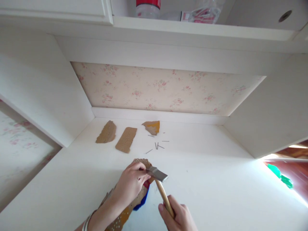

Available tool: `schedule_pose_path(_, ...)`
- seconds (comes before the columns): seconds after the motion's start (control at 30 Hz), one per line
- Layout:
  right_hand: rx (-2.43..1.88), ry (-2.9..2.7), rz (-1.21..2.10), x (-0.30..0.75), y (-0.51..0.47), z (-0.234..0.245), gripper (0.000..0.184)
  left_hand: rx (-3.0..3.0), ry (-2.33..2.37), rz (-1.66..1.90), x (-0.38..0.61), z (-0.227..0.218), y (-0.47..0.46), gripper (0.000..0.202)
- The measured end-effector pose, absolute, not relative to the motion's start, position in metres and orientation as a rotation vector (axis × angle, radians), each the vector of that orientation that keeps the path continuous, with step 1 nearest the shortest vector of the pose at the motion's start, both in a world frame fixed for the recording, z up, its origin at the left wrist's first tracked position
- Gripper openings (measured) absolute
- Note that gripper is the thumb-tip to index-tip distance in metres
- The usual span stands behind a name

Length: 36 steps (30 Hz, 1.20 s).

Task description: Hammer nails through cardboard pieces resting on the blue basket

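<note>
Cardboard strip [134, 200] lies mostly hidden under left hand [131, 183]; hammer [160, 179] overlaps it.

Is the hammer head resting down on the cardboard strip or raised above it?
Down: the hammer head sits at the left hand's fingertips on the cardboard strip.

Wooden-handled metal hammer [159, 178], perforated cardboard [125, 139]

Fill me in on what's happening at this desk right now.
A person is working at a white desk. The right hand grips the wooden handle of a small hammer, its metal head low over a long strip of brown cardboard. The left hand rests on that strip, fingertips beside the hammer head. Further back lie three cardboard scraps and a few loose nails.
</note>
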State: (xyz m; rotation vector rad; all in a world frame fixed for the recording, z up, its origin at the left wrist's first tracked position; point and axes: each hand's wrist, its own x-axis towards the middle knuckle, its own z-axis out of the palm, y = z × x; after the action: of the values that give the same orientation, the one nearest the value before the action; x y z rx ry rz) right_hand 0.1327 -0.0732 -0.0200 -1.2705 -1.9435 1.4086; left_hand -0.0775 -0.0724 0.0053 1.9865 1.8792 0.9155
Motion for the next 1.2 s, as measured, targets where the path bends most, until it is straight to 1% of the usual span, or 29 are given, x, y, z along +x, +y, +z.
schedule_pose_path(0.13, -1.278, -1.916, 1.400, 0.135, -0.075, -0.013, 0.042, 1.983, 1.894, 0.919, -0.078, 0.007, -0.073, 0.015)
schedule_pose_path(0.3, -1.287, -1.880, 1.486, 0.136, -0.076, 0.001, 0.043, 1.941, 1.884, 0.942, -0.077, 0.008, -0.074, 0.010)
schedule_pose_path(0.37, -1.294, -1.878, 1.457, 0.136, -0.075, 0.007, 0.043, 1.896, 1.879, 0.967, -0.077, 0.007, -0.075, 0.007)
schedule_pose_path(0.53, -1.280, -1.957, 1.429, 0.136, -0.070, 0.013, 0.043, 1.828, 1.856, 0.989, -0.077, 0.007, -0.076, 0.008)
schedule_pose_path(0.6, -1.301, -1.979, 1.444, 0.136, -0.069, 0.011, 0.042, 1.807, 1.852, 1.015, -0.078, 0.008, -0.076, 0.003)
schedule_pose_path(0.63, -1.311, -1.986, 1.439, 0.136, -0.069, 0.010, 0.042, 1.795, 1.859, 1.030, -0.078, 0.009, -0.076, 0.005)
schedule_pose_path(0.73, -1.341, -2.024, 1.405, 0.138, -0.070, 0.007, 0.042, 1.800, 1.922, 1.030, -0.078, 0.011, -0.076, 0.037)
schedule_pose_path(0.8, -1.367, -2.054, 1.394, 0.139, -0.071, 0.006, 0.042, 1.825, 1.962, 0.997, -0.078, 0.012, -0.076, 0.051)
schedule_pose_path(1.0, -1.376, -2.078, 1.373, 0.140, -0.070, 0.007, 0.045, 1.871, 1.972, 0.991, -0.077, 0.012, -0.077, 0.057)
schedule_pose_path(1.2, -1.402, -2.099, 1.379, 0.142, -0.068, 0.006, 0.046, 1.862, 1.982, 0.973, -0.077, 0.011, -0.078, 0.056)
